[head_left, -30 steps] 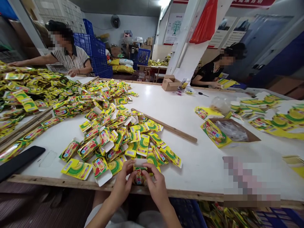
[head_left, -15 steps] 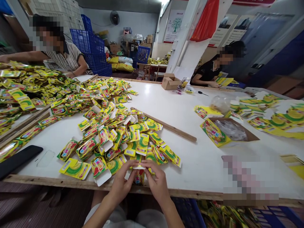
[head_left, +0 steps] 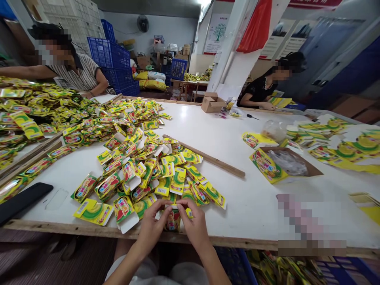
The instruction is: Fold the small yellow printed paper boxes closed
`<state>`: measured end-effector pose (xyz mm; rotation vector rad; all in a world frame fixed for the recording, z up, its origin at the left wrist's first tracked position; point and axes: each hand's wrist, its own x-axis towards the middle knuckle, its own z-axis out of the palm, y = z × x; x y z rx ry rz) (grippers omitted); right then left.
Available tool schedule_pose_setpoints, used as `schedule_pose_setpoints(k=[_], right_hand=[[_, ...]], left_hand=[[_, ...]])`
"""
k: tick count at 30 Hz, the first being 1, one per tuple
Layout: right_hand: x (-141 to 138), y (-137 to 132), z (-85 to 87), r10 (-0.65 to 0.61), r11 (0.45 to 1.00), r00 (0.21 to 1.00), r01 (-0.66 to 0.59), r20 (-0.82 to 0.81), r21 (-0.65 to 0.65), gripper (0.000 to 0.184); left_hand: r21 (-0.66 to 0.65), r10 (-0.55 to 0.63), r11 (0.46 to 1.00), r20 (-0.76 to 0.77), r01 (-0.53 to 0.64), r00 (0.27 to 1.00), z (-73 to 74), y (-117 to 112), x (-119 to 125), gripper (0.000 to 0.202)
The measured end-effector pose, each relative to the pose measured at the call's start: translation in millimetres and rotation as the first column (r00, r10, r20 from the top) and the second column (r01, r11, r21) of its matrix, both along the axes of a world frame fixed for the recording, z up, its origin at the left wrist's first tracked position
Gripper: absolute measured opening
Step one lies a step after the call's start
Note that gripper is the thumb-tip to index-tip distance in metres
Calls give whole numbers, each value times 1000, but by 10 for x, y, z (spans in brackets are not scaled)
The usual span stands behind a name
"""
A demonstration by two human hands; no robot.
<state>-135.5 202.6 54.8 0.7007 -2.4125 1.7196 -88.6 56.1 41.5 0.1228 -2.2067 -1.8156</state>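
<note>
My left hand and my right hand meet at the near edge of the white table. Both pinch the top of one small yellow-green carton held upright between them, fingers pressed on its white top flap. Just beyond my hands lies a large heap of the same small cartons, several with white flaps open. A flat carton lies to the left of my left hand.
A wooden stick lies across the table. A black phone rests at the left edge. Flat yellow sheets and an open brown box lie right. Two other people sit at the far side. Crates of cartons stand under the table.
My fingers have pressed the carton's white top flap down and the carton now sits a little lower between my hands. The view has shifted slightly.
</note>
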Motion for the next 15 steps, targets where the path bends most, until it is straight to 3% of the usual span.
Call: schedule_pose_setpoints(k=[5,11,15], right_hand=[[45,19,-59,15,999,999,-13,33,-52,15],[28,29,-71,23,998,997,-19,72,-55,16],[63,60,-138,37,997,999,-35,30,-71,14]], left_hand=[[152,-46,988,58,37,997,-15,-28,-9,22],[57,-41,998,36,39,999,53,-41,-40,18],[-17,-90,996,-50,90,995,10,-94,8,14]])
